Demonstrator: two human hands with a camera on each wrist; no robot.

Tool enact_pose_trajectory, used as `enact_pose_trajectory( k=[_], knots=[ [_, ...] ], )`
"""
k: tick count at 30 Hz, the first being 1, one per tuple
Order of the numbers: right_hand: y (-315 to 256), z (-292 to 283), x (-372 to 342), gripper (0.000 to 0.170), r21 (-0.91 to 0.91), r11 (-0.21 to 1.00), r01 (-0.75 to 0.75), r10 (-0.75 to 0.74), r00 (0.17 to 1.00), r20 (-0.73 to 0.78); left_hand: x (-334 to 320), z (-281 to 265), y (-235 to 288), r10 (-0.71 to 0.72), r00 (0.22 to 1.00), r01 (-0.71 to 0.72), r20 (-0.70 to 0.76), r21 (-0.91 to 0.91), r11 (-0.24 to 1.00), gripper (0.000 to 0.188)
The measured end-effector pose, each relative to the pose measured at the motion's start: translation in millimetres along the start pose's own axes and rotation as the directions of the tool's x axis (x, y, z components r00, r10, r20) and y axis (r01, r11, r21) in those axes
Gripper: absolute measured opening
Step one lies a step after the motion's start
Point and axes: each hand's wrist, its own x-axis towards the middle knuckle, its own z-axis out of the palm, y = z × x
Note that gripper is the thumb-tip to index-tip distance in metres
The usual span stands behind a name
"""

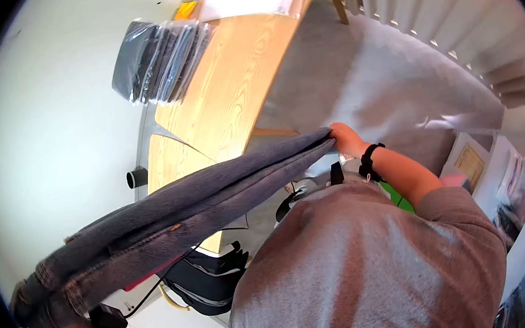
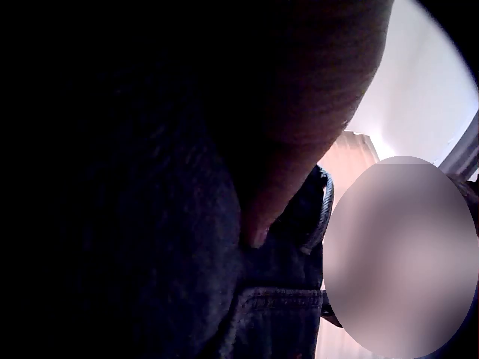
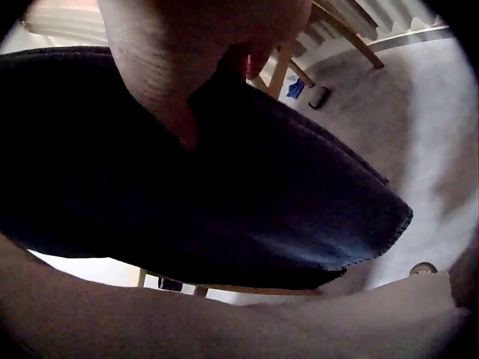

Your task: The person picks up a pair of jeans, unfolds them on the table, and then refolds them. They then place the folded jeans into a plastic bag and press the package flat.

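Observation:
A pair of dark blue-grey jeans (image 1: 183, 204) is stretched lengthwise in the air across the front of the body, folded along its length. My right hand (image 1: 348, 140) pinches the leg-hem end; in the right wrist view the thumb of that hand (image 3: 202, 60) presses on the dark denim (image 3: 299, 202), with the stitched hem beyond it. At the waistband end, my left hand is mostly hidden behind the cloth in the head view. In the left wrist view the left hand (image 2: 299, 112) grips the denim (image 2: 277, 314) near a belt loop and a stitched seam.
Beyond the jeans stands a wooden table (image 1: 240, 70) with a stack of plastic-wrapped folded garments (image 1: 165, 62) at its left edge. A black bag (image 1: 204, 282) lies below the jeans. White shelving (image 1: 514, 188) stands at the right, and a black cylinder (image 1: 138, 178) is by the wall.

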Motion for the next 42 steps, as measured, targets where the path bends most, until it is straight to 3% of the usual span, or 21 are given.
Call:
enact_pose_trajectory(
  k=[1, 3, 4, 6, 9, 11, 13, 15, 17, 19, 21, 22, 24, 27, 32, 35, 36, 39, 40, 41, 42],
  knots=[
    [-8.4, -10.5, 0.3, 0.016, 0.007, 0.995, -0.101, 0.100, 0.995, 0.015, 0.6, -4.1, -9.1, -0.048, 0.999, 0.047, -0.024, -0.039, 0.998, 0.045],
    [-14.4, -17.6, 6.3, 0.016, -0.047, 0.998, -0.038, 0.031, 0.989, -0.146, 0.1, -15.5, -35.0, -0.143, 0.989, 0.135, -0.039, -0.155, 0.979, 0.046],
    [-17.4, -22.0, 10.9, 0.016, -0.058, 0.998, -0.014, 0.006, 0.991, -0.135, -4.9, -31.2, -70.1, -0.231, 0.971, 0.238, 0.059, -0.280, 0.930, 0.049],
    [-35.1, -44.4, 24.5, 0.022, -0.096, 0.995, 0.013, -0.033, 0.978, -0.208, -15.1, -37.1, -101.8, -0.315, 0.946, 0.323, 0.073, -0.256, 0.911, 0.046],
    [-19.7, -52.0, 15.5, 0.027, -0.278, 0.960, 0.017, -0.055, 0.990, -0.127, -41.3, -39.5, -124.4, -0.398, 0.914, 0.403, 0.081, -0.284, 0.870, 0.042],
    [-18.3, -62.7, 19.5, 0.030, -0.272, 0.961, 0.057, -0.091, 0.989, -0.114, -55.9, -35.6, -138.1, -0.421, 0.901, 0.432, 0.105, -0.312, 0.846, 0.040],
    [-29.9, -78.2, 30.5, 0.032, -0.162, 0.942, -0.294, 0.273, 0.952, -0.139, -77.0, -32.5, -156.6, -0.491, 0.857, 0.514, 0.155, -0.296, 0.805, 0.032],
    [-19.5, -84.7, 45.1, 0.035, -0.013, 0.954, -0.299, 0.284, 0.919, -0.273, -103.1, -31.0, -187.7, -0.559, 0.815, 0.579, 0.155, -0.280, 0.766, 0.030],
    [-28.3, -104.2, 63.5, 0.034, -0.100, 0.977, -0.189, 0.149, 0.936, -0.319, -130.2, -25.5, -222.5, -0.610, 0.778, 0.621, 0.149, -0.331, 0.711, 0.029],
    [-32.8, -124.0, 87.0, 0.022, -0.360, 0.923, -0.135, 0.054, 0.973, -0.226, -153.9, -15.2, -245.1, -0.674, 0.724, 0.676, 0.145, -0.341, 0.653, 0.024],
    [-56.5, -138.4, 115.0, 0.018, -0.373, 0.917, -0.145, 0.062, 0.972, -0.227, -184.0, -3.0, -283.0, -0.788, 0.594, 0.784, 0.163, -0.334, 0.523, 0.022],
    [-79.8, -146.1, 128.4, 0.019, -0.306, 0.926, -0.221, 0.152, 0.960, -0.235, -198.8, 6.7, -298.0, -0.815, 0.563, 0.805, 0.141, -0.320, 0.500, 0.024],
    [-91.3, -156.2, 154.6, 0.029, -0.412, 0.901, -0.138, 0.024, 0.963, -0.270, -238.9, 24.5, -337.7, -0.853, 0.500, 0.842, 0.149, -0.317, 0.437, 0.028],
    [-147.4, -171.7, 203.3, 0.039, -0.572, 0.818, 0.058, -0.137, 0.986, -0.097, -295.8, 49.4, -388.0, -0.903, 0.393, 0.903, 0.174, -0.259, 0.343, 0.031],
    [-197.5, -131.9, 302.0, 0.049, -0.711, 0.645, 0.278, -0.160, 0.960, 0.230, -362.5, 82.4, -455.0, -0.945, 0.201, 0.964, 0.258, -0.226, 0.143, 0.033],
    [-222.4, -74.9, 360.3, 0.045, -0.725, 0.603, 0.334, -0.110, 0.934, 0.339, -413.1, 99.7, -512.2, -0.945, 0.155, 0.961, 0.288, -0.264, 0.077, 0.032],
    [-228.1, -52.4, 373.9, 0.041, -0.720, 0.598, 0.352, -0.092, 0.922, 0.375, -421.2, 101.3, -523.9, -0.953, 0.140, 0.974, 0.268, -0.211, 0.084, 0.032],
    [-236.5, 24.0, 395.2, 0.032, -0.614, 0.635, 0.468, -0.329, 0.884, 0.333, -469.2, 112.4, -581.5, -0.981, 0.139, 0.990, 0.132, -0.007, 0.139, 0.036],
    [-241.5, 47.4, 396.1, 0.031, -0.595, 0.623, 0.508, -0.397, 0.861, 0.319, -476.7, 113.5, -595.4, -0.994, 0.073, 0.941, 0.087, 0.325, 0.098, 0.048],
    [-248.7, 66.2, 387.9, 0.031, -0.500, 0.733, 0.460, -0.322, 0.883, 0.340, -480.0, 116.4, -595.7, -0.994, 0.060, 0.941, 0.095, 0.326, 0.088, 0.048],
    [-244.1, 81.5, 379.5, 0.027, -0.409, 0.787, 0.461, -0.309, 0.870, 0.385, -477.7, 119.6, -587.4, -0.994, 0.110, 0.879, -0.005, 0.468, 0.096, 0.055]
  ],
)
